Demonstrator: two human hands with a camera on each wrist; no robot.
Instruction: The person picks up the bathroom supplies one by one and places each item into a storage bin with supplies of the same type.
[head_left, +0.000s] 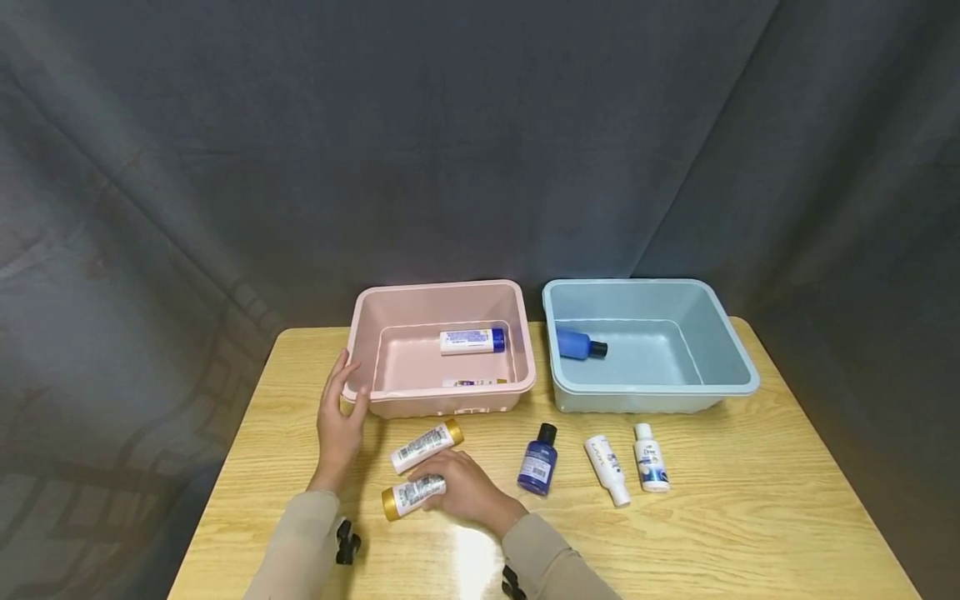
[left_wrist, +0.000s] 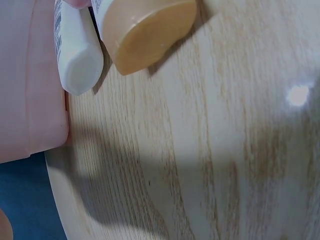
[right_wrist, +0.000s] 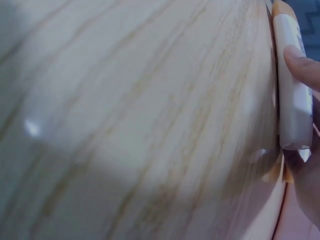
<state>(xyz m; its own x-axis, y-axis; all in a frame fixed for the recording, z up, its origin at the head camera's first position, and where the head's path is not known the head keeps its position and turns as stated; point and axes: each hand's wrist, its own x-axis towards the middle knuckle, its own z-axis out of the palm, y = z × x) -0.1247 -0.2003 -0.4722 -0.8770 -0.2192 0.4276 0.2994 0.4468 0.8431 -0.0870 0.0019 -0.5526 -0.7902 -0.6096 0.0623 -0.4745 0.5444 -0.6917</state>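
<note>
My right hand [head_left: 467, 490] holds a white tube with a gold cap [head_left: 414, 495] low over the wood table, its cap to the left. In the right wrist view, my thumb lies along the white tube [right_wrist: 295, 110]. A second white tube with a gold cap [head_left: 422, 448] lies just behind it, cap to the right. My left hand [head_left: 341, 429] is at the front left corner of the pink bin [head_left: 438, 403], fingers along its side and thumb near the front rim. The left wrist view shows the held tube's gold cap [left_wrist: 155, 40] close up.
Inside the pink bin lie a white tube with a blue cap [head_left: 471, 341] and another tube [head_left: 474, 382]. A blue bottle [head_left: 576, 344] lies in the light blue bin [head_left: 652, 400]. In front are a dark blue bottle [head_left: 537, 460] and two white bottles [head_left: 609, 471] [head_left: 651, 458].
</note>
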